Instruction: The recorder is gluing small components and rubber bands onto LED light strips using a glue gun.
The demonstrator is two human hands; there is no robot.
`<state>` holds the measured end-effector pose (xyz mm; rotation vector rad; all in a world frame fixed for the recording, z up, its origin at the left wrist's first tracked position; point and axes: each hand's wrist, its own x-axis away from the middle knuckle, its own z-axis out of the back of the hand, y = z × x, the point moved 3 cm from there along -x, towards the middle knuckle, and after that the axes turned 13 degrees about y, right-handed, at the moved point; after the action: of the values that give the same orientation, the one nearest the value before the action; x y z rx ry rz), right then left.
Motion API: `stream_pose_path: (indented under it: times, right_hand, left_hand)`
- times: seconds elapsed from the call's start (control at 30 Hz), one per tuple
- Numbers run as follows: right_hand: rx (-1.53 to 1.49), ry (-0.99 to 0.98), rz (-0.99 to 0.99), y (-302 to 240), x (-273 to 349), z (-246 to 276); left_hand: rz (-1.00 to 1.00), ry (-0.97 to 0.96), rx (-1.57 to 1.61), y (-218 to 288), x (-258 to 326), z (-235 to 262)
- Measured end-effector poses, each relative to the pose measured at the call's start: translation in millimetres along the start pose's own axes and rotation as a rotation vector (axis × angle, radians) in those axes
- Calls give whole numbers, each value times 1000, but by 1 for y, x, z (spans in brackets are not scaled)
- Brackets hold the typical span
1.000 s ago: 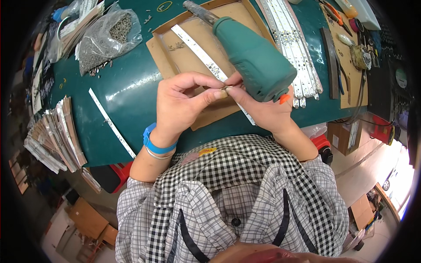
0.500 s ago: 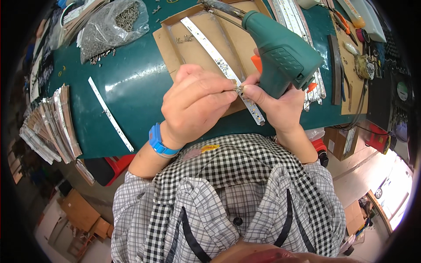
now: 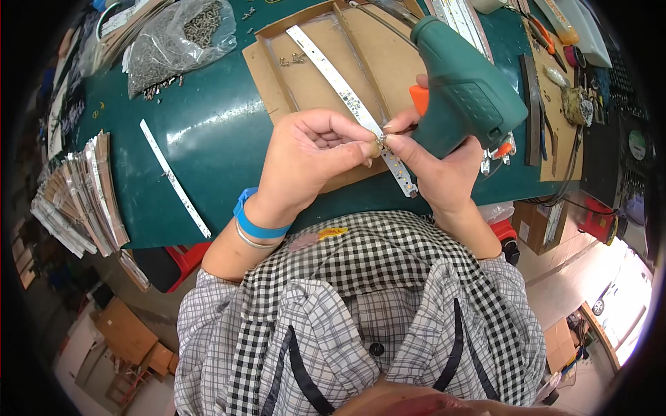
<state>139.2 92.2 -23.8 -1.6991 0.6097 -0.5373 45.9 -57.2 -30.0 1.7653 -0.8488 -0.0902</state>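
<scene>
Head view | strip stack [image 3: 83,201] far left | left hand [image 3: 312,156] fingers pinching small screw at LED strip [image 3: 350,104] on cardboard tray [image 3: 277,69] | right hand [image 3: 437,163] pinches same spot, cradling driver [image 3: 465,90] | step: seating screw; next likely needs driver bit brought to it

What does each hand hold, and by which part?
Right hand grips the green power screwdriver by its handle. Left hand pinches a small screw at its fingertips.
</scene>
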Motion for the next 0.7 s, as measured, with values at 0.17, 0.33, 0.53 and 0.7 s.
stream_pose_path:
  times: [0.17,0.33,0.53,0.7]
  right_hand:
    - [190,-146,54,5,1,2]
    - [204,-31,31,4,2,6]
    - [42,21,21,4,-7,12]
    - [2,65,45,0,-6,13]
  left_hand:
    - [-232,92,-171,-1,6,-2]
    - [-666,175,-881,25,-1,18]
    - [-962,354,-1531,38,-48,40]
    - [-939,359,-1694,32,-82,42]
